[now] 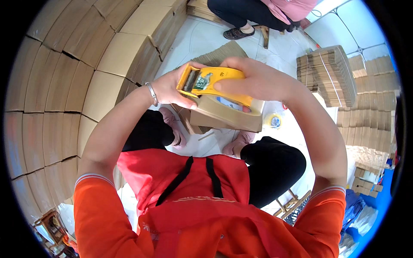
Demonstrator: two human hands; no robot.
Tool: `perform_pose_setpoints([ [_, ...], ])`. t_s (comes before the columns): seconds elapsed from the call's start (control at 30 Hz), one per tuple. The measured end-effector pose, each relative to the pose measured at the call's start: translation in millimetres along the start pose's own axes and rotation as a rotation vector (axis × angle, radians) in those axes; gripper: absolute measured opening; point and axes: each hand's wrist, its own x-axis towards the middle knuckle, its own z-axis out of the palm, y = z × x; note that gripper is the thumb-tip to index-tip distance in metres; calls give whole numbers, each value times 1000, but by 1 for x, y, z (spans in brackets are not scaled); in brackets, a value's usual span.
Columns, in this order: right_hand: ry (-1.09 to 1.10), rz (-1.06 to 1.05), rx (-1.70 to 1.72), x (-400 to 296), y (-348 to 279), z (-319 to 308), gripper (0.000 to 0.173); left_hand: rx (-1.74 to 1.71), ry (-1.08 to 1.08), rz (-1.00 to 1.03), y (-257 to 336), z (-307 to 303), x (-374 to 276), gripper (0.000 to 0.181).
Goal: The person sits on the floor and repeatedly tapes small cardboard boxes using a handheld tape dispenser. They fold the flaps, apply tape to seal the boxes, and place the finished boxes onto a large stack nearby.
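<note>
In front of me, a yellow handheld tape dispenser [230,73] is raised above the floor, tilted, with its cutter end to the left. It carries a wide roll of tan packing tape [222,116]. My right hand [263,79] grips the yellow body, the thumb lying across its label. My left hand [169,85], with a silver bracelet at the wrist, is around the cutter end; its thumb is below and its fingers are partly hidden behind. Below both hands lies a stack of flat cardboard [226,53], partly covered by the dispenser.
Stacked cardboard bundles [55,80] form a wall on the left. A strapped cardboard stack [327,75] and more bundles [367,119] stand at right. A loose tape roll [275,121] lies on the tiled floor [193,35]. Another person [245,16] sits at the far side.
</note>
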Motion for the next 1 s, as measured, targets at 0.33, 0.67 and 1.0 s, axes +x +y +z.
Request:
perform_pose_setpoints([
  [0.33, 124, 139, 224, -125, 118, -12, 57, 575, 11, -151, 29, 1, 3, 101],
  [0.67, 174, 176, 313, -135, 129, -2, 56, 1426, -72, 327, 30, 105, 70, 127],
  [1.0, 180, 273, 272, -189, 204, -5, 53, 1483, -184, 466, 23, 105, 74, 109],
])
